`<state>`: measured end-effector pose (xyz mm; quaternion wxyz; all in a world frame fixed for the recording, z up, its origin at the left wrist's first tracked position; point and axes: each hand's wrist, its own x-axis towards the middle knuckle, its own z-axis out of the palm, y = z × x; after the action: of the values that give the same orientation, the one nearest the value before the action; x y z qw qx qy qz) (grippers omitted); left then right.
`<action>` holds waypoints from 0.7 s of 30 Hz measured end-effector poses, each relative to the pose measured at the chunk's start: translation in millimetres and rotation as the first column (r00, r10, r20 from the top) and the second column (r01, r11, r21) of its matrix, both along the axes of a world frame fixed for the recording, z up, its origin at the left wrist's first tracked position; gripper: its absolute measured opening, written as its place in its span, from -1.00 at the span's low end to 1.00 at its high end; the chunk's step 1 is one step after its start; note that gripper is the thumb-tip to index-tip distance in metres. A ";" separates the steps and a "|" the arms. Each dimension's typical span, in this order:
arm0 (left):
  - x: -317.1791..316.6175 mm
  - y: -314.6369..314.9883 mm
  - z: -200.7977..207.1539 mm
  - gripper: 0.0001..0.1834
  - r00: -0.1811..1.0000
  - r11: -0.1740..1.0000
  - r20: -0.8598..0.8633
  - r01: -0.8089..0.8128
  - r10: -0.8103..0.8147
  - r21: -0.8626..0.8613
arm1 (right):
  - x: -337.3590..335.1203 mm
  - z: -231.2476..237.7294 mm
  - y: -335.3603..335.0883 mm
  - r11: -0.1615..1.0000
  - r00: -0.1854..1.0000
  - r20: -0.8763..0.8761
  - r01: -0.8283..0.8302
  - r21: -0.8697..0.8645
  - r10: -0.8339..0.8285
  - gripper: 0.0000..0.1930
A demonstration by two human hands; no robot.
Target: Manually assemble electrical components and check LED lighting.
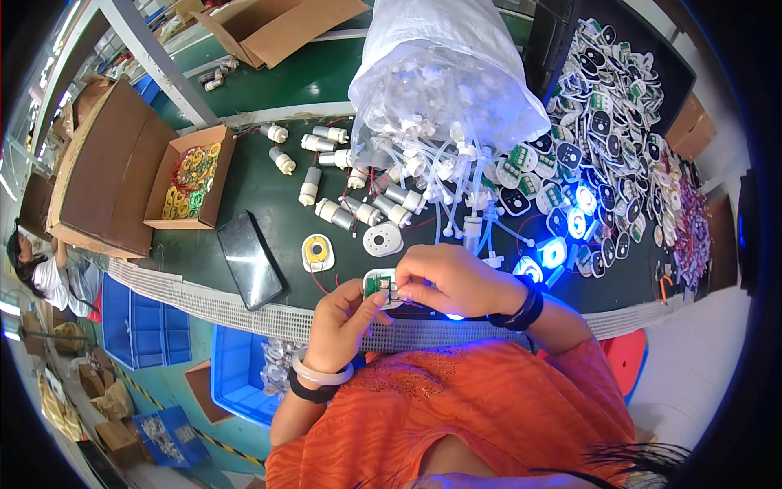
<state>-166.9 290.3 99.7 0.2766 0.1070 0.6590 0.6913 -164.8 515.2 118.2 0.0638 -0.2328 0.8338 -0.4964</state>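
Note:
At the table's front edge, my left hand is closed on a small white plate with a green circuit board on it, thumb and fingers gripping its left side. My right hand meets it from the right, thumb and fingertips pinched together at the board's right edge. What is between those fingertips is too small to make out. Just beyond lies a white oval cover with holes. To its left rests a white plate with a yellow ring, and a red wire trails from it.
Several small motors lie beyond, below a white sack of clear plastic parts with tubes. Plates with boards are heaped right, near glowing blue lights. A black phone and a cardboard box of coils sit left.

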 end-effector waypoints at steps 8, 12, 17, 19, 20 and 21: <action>4.9 6.4 -11.3 -0.75 0.993 0.984 -0.009 -0.119 0.121 0.131 | 2.5 3.1 -19.0 0.945 0.851 -0.522 0.123 0.304 0.057 -0.88; 5.8 3.3 -12.7 -0.76 0.994 0.987 0.015 -0.106 0.105 0.122 | 6.1 0.4 -24.5 0.938 0.862 -0.505 0.135 0.320 0.048 -0.88; 14.6 2.3 -17.2 -0.77 0.992 0.986 0.006 -0.125 0.125 0.111 | 17.9 -1.6 -29.1 0.919 0.870 -0.492 0.178 0.352 0.020 -0.91; 16.6 0.7 -12.4 -0.78 0.989 0.984 0.004 -0.145 0.146 0.107 | 20.6 -3.6 -31.2 0.921 0.864 -0.501 0.159 0.357 0.045 -0.95; 17.6 2.8 -7.6 -0.79 0.988 0.988 -0.053 -0.144 0.148 0.062 | 22.4 -3.1 -30.1 0.927 0.865 -0.501 0.176 0.331 0.014 -0.94; 18.1 4.7 -5.0 -0.80 0.983 0.989 -0.107 -0.146 0.147 0.016 | 23.2 -2.6 -28.6 0.933 0.866 -0.499 0.192 0.305 -0.015 -0.93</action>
<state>-148.8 295.0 94.7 0.1883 0.0967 0.6762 0.7057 -141.6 486.5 115.7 -0.1365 -0.2900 0.9079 -0.2702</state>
